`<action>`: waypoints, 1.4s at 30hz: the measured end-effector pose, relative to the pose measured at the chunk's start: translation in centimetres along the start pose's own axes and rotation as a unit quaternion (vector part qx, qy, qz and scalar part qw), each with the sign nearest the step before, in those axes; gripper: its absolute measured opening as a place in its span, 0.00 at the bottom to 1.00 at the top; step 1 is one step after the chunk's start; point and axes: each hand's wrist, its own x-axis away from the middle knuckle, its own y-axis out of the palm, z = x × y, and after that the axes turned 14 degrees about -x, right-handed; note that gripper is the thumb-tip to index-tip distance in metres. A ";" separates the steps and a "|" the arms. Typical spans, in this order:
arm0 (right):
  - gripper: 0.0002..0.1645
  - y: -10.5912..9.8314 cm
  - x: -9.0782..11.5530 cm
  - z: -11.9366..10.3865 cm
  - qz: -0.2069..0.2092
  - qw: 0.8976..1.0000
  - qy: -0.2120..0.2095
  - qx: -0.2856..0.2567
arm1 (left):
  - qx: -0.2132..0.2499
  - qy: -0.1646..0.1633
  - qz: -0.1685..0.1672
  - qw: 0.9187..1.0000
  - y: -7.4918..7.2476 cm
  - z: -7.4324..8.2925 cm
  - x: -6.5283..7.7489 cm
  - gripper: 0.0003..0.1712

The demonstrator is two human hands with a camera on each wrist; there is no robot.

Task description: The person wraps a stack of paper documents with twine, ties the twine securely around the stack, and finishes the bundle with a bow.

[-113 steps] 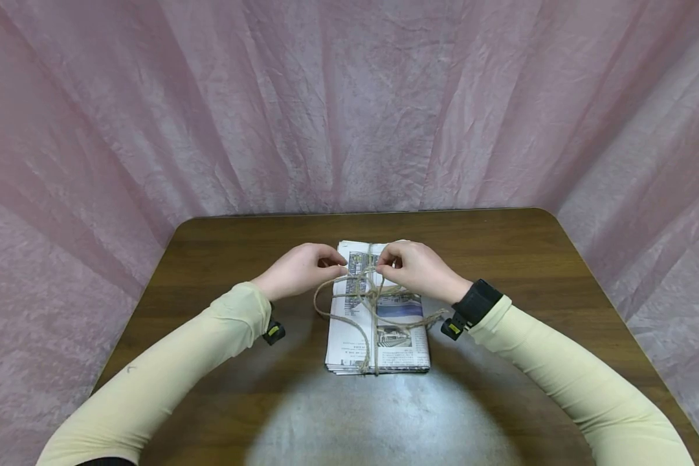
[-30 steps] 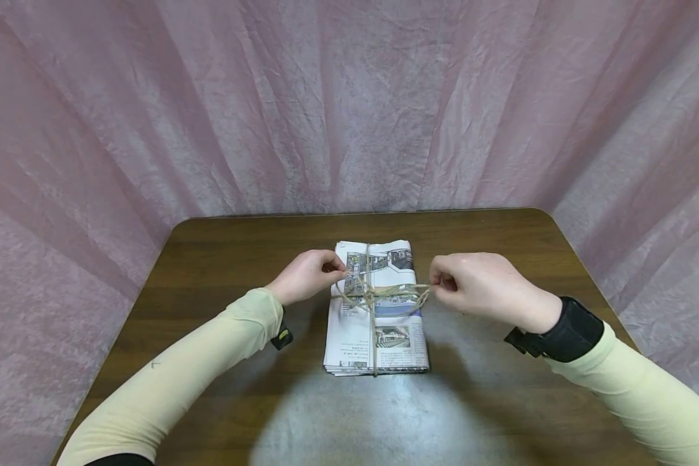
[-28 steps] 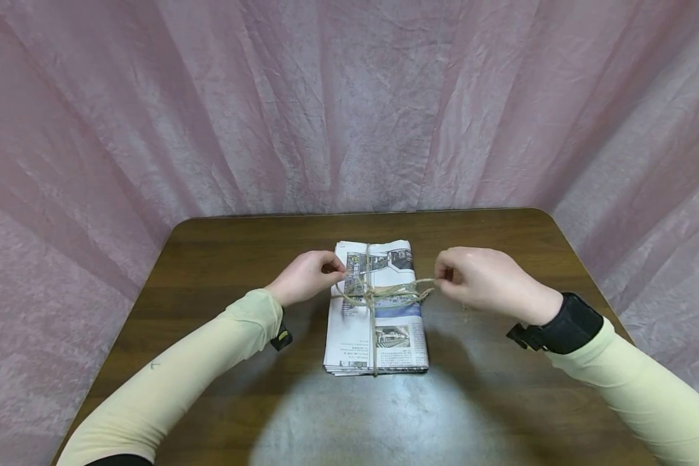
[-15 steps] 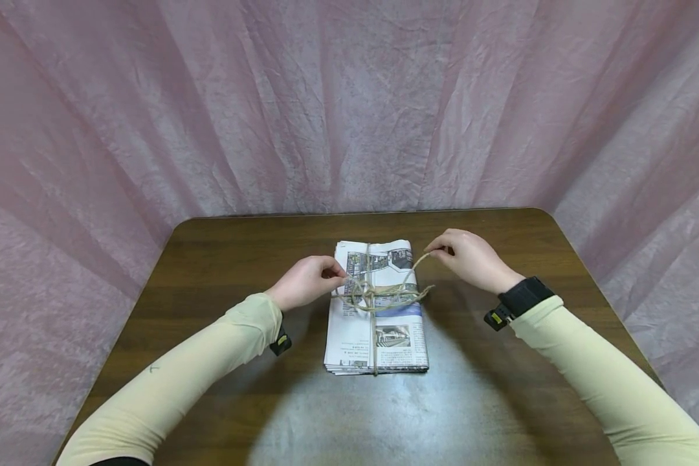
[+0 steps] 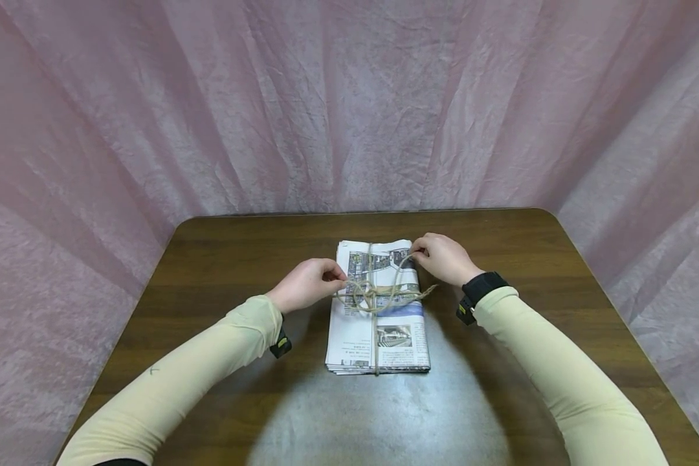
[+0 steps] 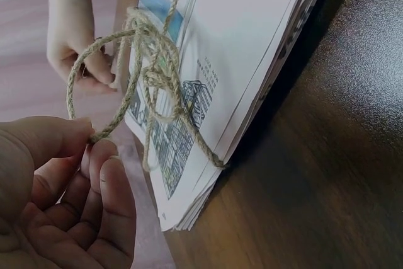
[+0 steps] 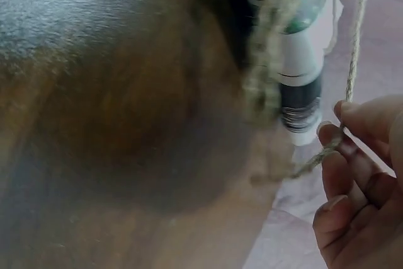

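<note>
A stack of folded newspapers (image 5: 355,336) lies on the table, with twine (image 5: 375,336) running around it lengthwise and crosswise. Near the middle of the stack the twine gathers in a knot with loose loops. My left hand (image 5: 310,283) is at the stack's left edge and pinches a twine loop (image 6: 121,108) between thumb and forefinger. Over the upper right corner, my right hand (image 5: 443,257) pinches a strand of twine (image 7: 354,61), whose short end sticks out past the fingers. Another twine end (image 5: 428,291) juts out beyond the stack's right edge.
The brown wooden table (image 5: 239,246) extends around the stack, with a bright light reflection near its front. A pink curtain (image 5: 349,116) hangs behind the table and along both sides.
My right hand has moved from right of the stack back toward its upper right corner, with the twine strand still pinched. The left hand has stayed nearly in place, slightly lower.
</note>
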 end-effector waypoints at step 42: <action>0.04 1.4 4.4 -6.1 -0.072 0.954 -0.277 0.085 | 0.011 -0.023 0.002 1.000 0.5 -0.7 0.4 0.03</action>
